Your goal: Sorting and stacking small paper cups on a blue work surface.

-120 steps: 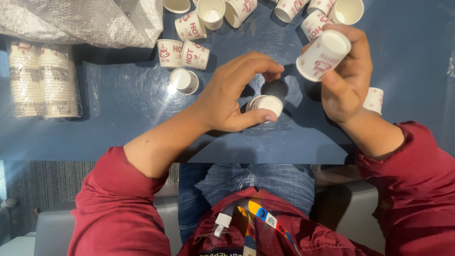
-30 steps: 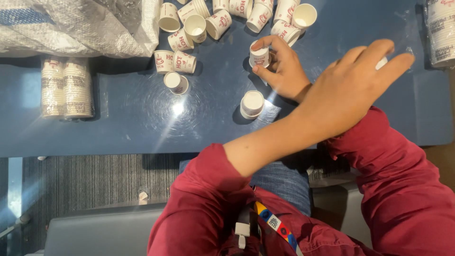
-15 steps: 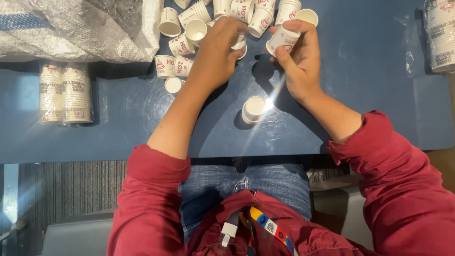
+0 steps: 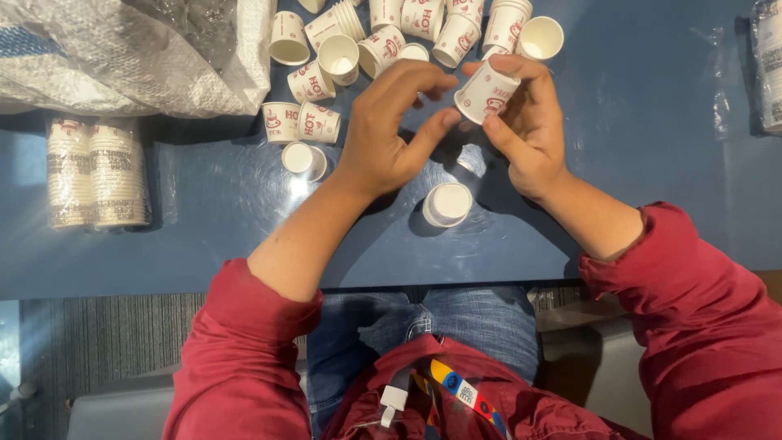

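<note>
My right hand (image 4: 528, 130) holds a small white paper cup (image 4: 486, 91) with red print, tilted, above the blue table (image 4: 652, 163). My left hand (image 4: 391, 134) hovers just left of that cup, fingers curled, thumb reaching toward the cup's base; nothing shows in its grasp. An upturned white cup (image 4: 447, 204) stands on the table just below both hands. Another upturned cup (image 4: 303, 159) sits left of my left wrist.
Several loose paper cups (image 4: 391, 37) lie scattered at the table's far edge. Two wrapped cup stacks (image 4: 96, 173) lie at the left. A crumpled clear plastic bag (image 4: 130, 49) fills the top left. More wrapped cups (image 4: 767, 65) sit at the right edge.
Both hands have drawn back from the pile toward me. My right hand still holds a cup, and my left hand has come away from the loose cups to beside it.
</note>
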